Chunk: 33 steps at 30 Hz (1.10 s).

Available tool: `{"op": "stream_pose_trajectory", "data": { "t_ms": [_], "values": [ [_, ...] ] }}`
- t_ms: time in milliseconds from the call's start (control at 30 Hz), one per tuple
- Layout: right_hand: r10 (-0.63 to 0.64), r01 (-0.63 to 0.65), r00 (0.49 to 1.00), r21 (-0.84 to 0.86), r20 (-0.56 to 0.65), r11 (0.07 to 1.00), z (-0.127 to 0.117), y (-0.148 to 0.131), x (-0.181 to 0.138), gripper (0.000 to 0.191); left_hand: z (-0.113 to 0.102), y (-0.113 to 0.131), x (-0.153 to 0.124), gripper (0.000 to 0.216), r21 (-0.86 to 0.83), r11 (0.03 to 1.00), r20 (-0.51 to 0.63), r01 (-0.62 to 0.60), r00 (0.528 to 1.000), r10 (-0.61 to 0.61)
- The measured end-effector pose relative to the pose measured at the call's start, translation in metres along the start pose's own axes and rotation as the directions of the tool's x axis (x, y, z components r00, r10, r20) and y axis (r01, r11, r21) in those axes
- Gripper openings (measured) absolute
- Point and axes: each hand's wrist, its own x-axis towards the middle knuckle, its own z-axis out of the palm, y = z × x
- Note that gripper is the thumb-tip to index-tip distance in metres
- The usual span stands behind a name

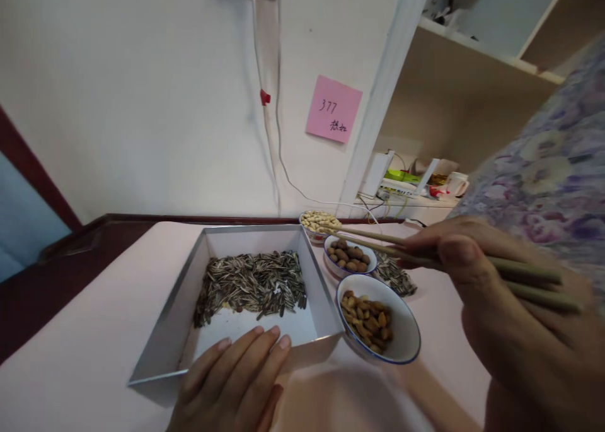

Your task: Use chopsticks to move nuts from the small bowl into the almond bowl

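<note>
My left hand [231, 378] grips the near wall of an open silvery box [324, 296], fingers over the rim and thumb outside. Striped sunflower seeds [255, 280] are heaped towards the back of the box, baring its floor in front. A pair of chopsticks [387, 243] is held in my right hand [501, 306]. Their tips point left, at the edge of a bowl of pale nuts or seeds [319, 221]; whether they pinch one, I cannot make out. Below the chopsticks are a bowl of round brown nuts [348, 256] and a blue-rimmed bowl [401, 331] with almond-like kernels [368, 321].
More sunflower seeds [394, 274] lie in a pile right of the bowls, partly hidden. A wall with cables [278, 104] and a pink note [334, 109] rises behind the table. At right are shelves [420, 85] and a person's floral clothing [543, 161].
</note>
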Motion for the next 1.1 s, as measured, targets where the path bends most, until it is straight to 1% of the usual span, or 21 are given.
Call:
{"op": "stream_pose_trajectory", "data": {
  "t_ms": [67, 133, 267, 333, 467, 633, 833, 1000, 1100],
  "values": [
    [-0.025, 0.020, 0.998, 0.085, 0.049, 0.996, 0.009, -0.002, -0.003, 0.020, -0.002, 0.000, 0.000, 0.026, -0.001, 1.000, 0.027, 0.007, 1.000, -0.007],
    [-0.033, 0.017, 0.991, 0.120, 0.132, 0.993, 0.022, -0.001, -0.005, 0.019, -0.002, 0.000, 0.002, 0.025, 0.008, 1.000, 0.018, -0.016, 1.000, 0.016],
    [-0.013, -0.045, 0.937, 0.156, 0.350, 0.987, 0.051, 0.001, -0.007, 0.028, 0.000, -0.003, 0.004, 0.025, 0.048, 0.995, -0.044, -0.084, 0.995, 0.087],
    [-0.006, -0.068, 0.915, 0.169, 0.403, 0.983, 0.063, 0.001, -0.009, 0.032, 0.000, -0.002, 0.004, 0.025, 0.046, 0.996, -0.029, -0.076, 0.997, 0.078],
    [-0.023, -0.070, 0.894, 0.190, 0.448, 0.979, 0.080, 0.003, -0.015, 0.033, -0.002, 0.000, 0.004, 0.024, 0.028, 0.999, 0.013, -0.042, 0.999, 0.042],
    [-0.036, -0.060, 0.877, 0.185, 0.478, 0.981, 0.090, 0.007, -0.020, 0.035, -0.001, -0.001, 0.006, 0.024, 0.046, 0.996, -0.028, -0.072, 0.997, 0.073],
    [-0.019, -0.075, 0.866, 0.168, 0.500, 0.983, 0.095, 0.004, -0.021, 0.037, -0.003, 0.001, 0.005, 0.024, 0.035, 0.999, -0.012, -0.037, 0.999, 0.038],
    [-0.013, -0.078, 0.878, 0.170, 0.478, 0.982, 0.095, 0.005, -0.022, 0.036, -0.002, 0.000, 0.003, 0.024, 0.040, 0.997, -0.030, -0.061, 0.998, 0.062],
    [-0.014, -0.082, 0.879, 0.181, 0.476, 0.980, 0.094, 0.004, -0.022, 0.037, -0.002, -0.001, 0.002, 0.024, 0.033, 0.998, -0.027, -0.055, 0.998, 0.056]
  ]
}}
